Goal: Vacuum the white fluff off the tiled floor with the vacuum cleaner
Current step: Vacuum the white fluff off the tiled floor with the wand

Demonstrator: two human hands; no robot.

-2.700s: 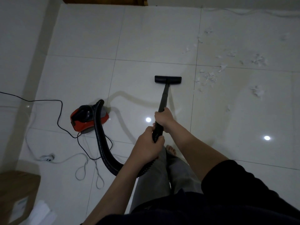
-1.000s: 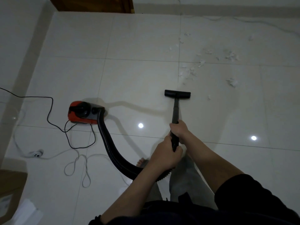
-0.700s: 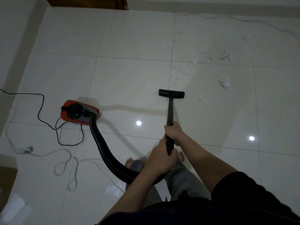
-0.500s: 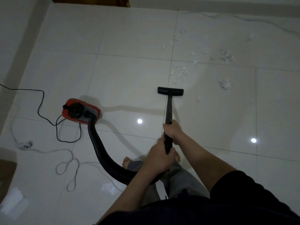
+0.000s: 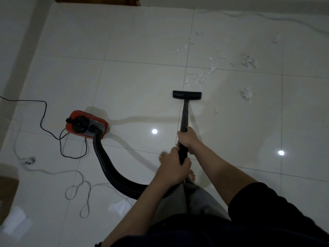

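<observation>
Both your hands grip the wand (image 5: 184,116), the right hand (image 5: 188,138) further down it than the left hand (image 5: 172,169). Ahead of them the nozzle (image 5: 187,95) rests on the floor (image 5: 135,86), with fluff (image 5: 196,79) just beyond and to the right. The vacuum (image 5: 86,125) sits to your left.

Dim, greyish picture; 2 ceiling-light glints glare on the glossy tiled floor (image 5: 124,82), edges bowed by wide-angle distortion.
</observation>
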